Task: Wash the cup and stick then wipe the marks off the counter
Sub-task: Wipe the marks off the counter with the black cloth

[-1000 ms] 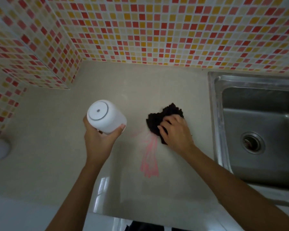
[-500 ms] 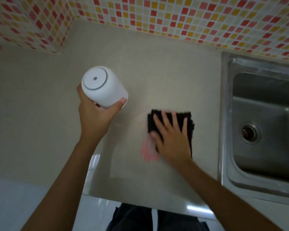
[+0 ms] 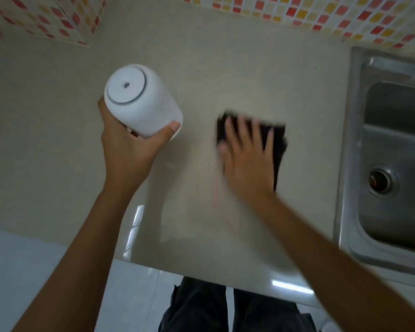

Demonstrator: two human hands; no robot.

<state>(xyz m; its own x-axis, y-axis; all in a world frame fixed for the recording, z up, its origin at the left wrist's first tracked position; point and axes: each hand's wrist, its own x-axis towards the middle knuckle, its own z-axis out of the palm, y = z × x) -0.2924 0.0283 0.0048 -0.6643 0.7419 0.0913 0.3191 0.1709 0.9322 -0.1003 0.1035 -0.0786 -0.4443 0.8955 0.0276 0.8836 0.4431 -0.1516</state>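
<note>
Cannot fix outline of right hand [image 3: 247, 161]: fingers [image 3: 246, 130] smeared, tips indistinct. Cannot see most of black cloth [image 3: 277, 142], covered by that hand; exposed edges blurred. Cannot see mouth or inside of cup [image 3: 141, 101], base turned to camera, rim partly masked by left hand [image 3: 127, 152]. Cannot trace pink mark [image 3: 215, 195] on surface [image 3: 225, 68] beyond one faint thin line, upper end lost beside the hand. Loses sink [image 3: 352, 164] to right edge, tiled wall [image 3: 345, 17] to top edge, dark trousers [image 3: 201, 307] to bottom edge.
</note>
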